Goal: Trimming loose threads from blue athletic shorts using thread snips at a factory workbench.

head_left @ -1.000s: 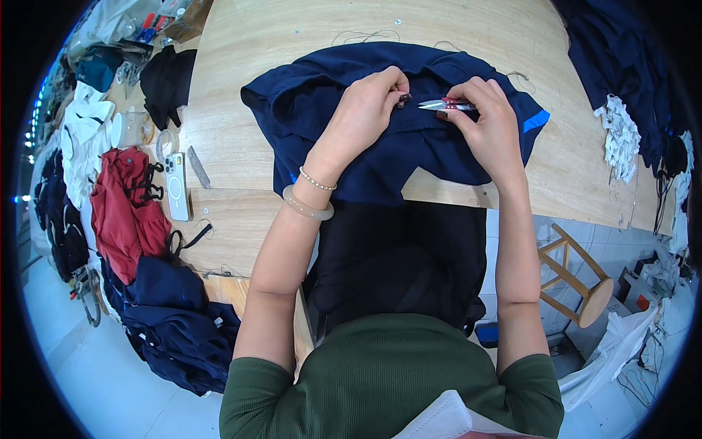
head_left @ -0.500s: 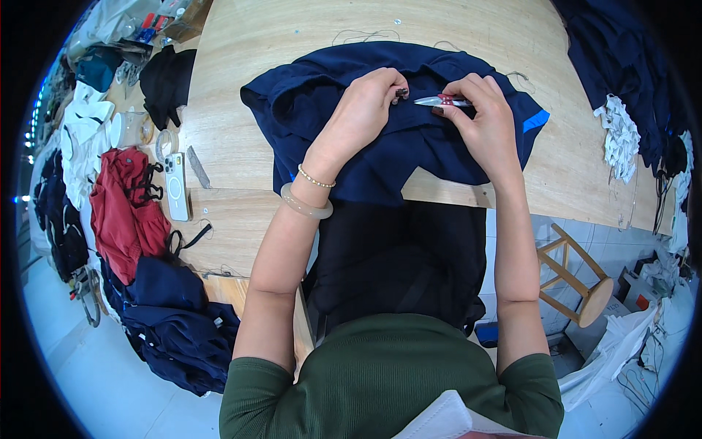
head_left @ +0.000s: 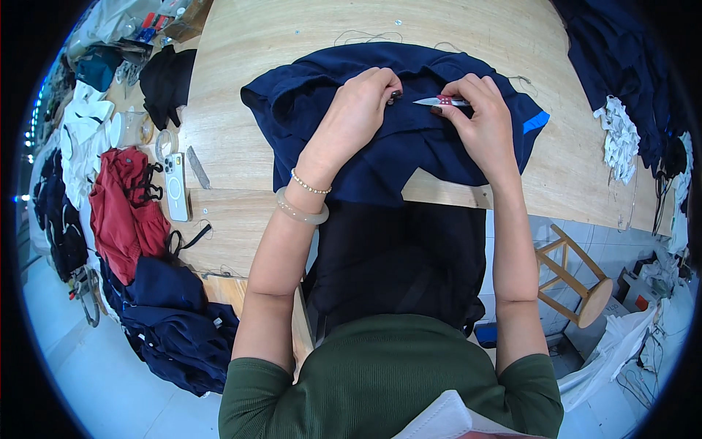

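Note:
A dark navy garment (head_left: 363,170) with a bright blue patch at its right corner lies bunched on the wooden table (head_left: 241,44). Over its middle, my left hand (head_left: 358,106) pinches thumb and fingers together; whatever is between the tips is too small to make out. My right hand (head_left: 484,121) grips a small pair of thread snips (head_left: 431,101) with red on the handle. Their pointed silver blades face left toward my left fingertips, with a short gap between. The snips are just above the cloth, and I cannot tell whether they touch it.
Left of the garment are a phone (head_left: 176,186), a grey strip (head_left: 198,168), a tape roll (head_left: 167,145) and red clothing (head_left: 128,208). Navy clothes (head_left: 179,336) hang at lower left. White scraps (head_left: 620,139) lie at right, above a wooden stool (head_left: 594,301). Loose threads (head_left: 365,35) lie behind the garment.
My left hand has shifted slightly left, away from the snips' tips, still pinched. My right hand and the snips have barely moved. The garment keeps its place.

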Demonstrator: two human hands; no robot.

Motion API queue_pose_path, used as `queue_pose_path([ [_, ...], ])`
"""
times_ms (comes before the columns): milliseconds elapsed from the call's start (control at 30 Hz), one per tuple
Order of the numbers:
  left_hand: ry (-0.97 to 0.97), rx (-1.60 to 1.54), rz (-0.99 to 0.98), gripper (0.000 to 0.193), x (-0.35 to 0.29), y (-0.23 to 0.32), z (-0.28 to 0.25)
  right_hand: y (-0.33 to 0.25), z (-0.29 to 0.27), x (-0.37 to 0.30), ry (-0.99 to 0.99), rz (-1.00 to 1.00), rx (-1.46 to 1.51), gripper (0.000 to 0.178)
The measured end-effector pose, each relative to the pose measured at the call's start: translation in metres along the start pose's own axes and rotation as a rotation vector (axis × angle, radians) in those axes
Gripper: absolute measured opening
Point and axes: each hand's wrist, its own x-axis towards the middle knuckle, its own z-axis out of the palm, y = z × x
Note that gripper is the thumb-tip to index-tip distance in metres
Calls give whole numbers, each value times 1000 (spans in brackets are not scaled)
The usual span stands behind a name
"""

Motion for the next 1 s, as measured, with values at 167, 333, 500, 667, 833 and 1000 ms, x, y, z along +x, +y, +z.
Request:
queue_pose_path([
  [167, -31, 81, 22, 7, -8, 1, -6, 3, -1, 0, 1, 16, 3, 12],
  [333, -43, 179, 21, 10, -11, 9, -12, 2, 0, 0, 4, -6, 14, 12],
  [500, -58, 266, 50, 6, -12, 8, -12, -2, -1, 1, -6, -1, 53, 13],
  [667, -45, 295, 65, 4, -11, 10, -11, -4, 4, 0, -18, -27, 83, 14],
  [833, -35, 91, -22, 3, -2, 14, -12, -1, 8, -2, -9, -20, 81, 14],
  [1000, -22, -59, -106, 7, -2, 6, -4, 0, 8, -3, 19, 39, 126, 15],
])
